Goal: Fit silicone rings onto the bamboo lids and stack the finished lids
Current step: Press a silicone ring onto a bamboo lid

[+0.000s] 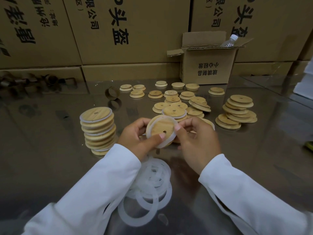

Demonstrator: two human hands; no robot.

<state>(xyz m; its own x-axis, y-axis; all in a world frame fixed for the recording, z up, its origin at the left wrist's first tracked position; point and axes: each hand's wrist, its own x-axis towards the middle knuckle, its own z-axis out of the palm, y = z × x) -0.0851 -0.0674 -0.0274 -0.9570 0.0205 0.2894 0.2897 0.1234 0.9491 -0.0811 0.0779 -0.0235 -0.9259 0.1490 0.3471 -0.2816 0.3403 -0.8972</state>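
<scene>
A round bamboo lid [160, 128] with a small hole is held up between both hands above the steel table, a translucent silicone ring [166, 143] around its rim. My left hand [135, 139] grips its left side, thumb on the ring's lower edge. My right hand [198, 139] pinches the ring at the lid's right side. A stack of ringed lids [98, 129] stands to the left. Loose silicone rings [149, 189] lie in a pile near me. Bare lids [177, 99] are scattered behind, with another heap [237, 111] at the right.
An open cardboard box [210, 65] holding a plastic bottle [229, 41] stands at the back. Big cartons [118, 31] wall off the far side. Cardboard tube rings [111, 93] lie at the back left. One ringed lid [174, 111] rests on the scattered pile.
</scene>
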